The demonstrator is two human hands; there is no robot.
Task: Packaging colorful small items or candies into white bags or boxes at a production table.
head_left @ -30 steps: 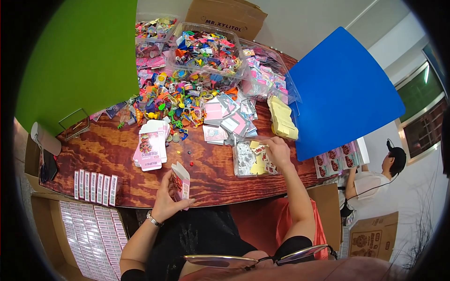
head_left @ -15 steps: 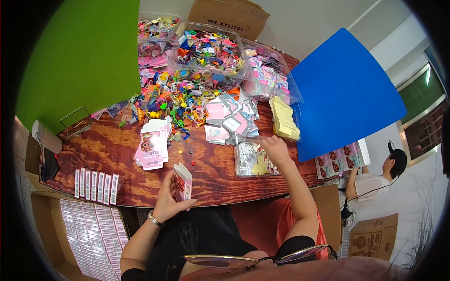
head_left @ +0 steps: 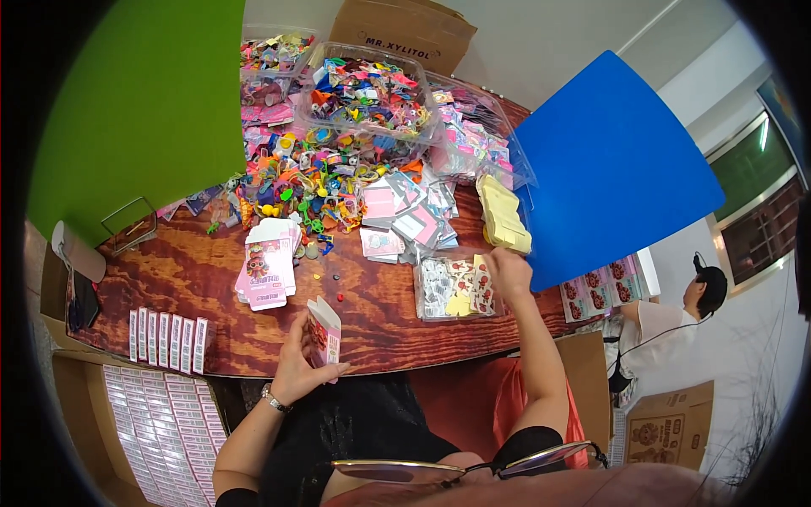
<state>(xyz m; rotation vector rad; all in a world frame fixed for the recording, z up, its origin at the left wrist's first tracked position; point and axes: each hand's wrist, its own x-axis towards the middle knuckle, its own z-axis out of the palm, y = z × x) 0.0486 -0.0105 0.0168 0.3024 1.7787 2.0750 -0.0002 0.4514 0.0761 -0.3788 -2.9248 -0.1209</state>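
My left hand [head_left: 303,362] grips a small pink carton [head_left: 323,334] at the table's front edge, its top flap standing up. My right hand [head_left: 512,275] hovers at the right side of a shallow clear tray [head_left: 420,306] that holds small cards or stickers in white, yellow and red. Its fingers are bent together, and whatever they may pinch is hidden. Just beyond those fingertips lies a stack of pale yellow paper pieces [head_left: 504,211]. A pile of flat pink cartons [head_left: 269,269] rests left of centre, beyond my left hand.
Small colourful toys [head_left: 317,182] heap up at the back, beside clear bins [head_left: 367,127] and loose grey-pink cards [head_left: 405,215]. Several filled cartons [head_left: 167,340] stand in a row at left, above a packed cardboard box [head_left: 160,422]. Green [head_left: 139,110] and blue panels [head_left: 617,169] flank the table. A co-worker [head_left: 667,325] is at right.
My right hand has come down and slightly right, off the tray's middle to its right side, and its fingers have drawn together. My left hand keeps holding the carton. The whole view shifted slightly.
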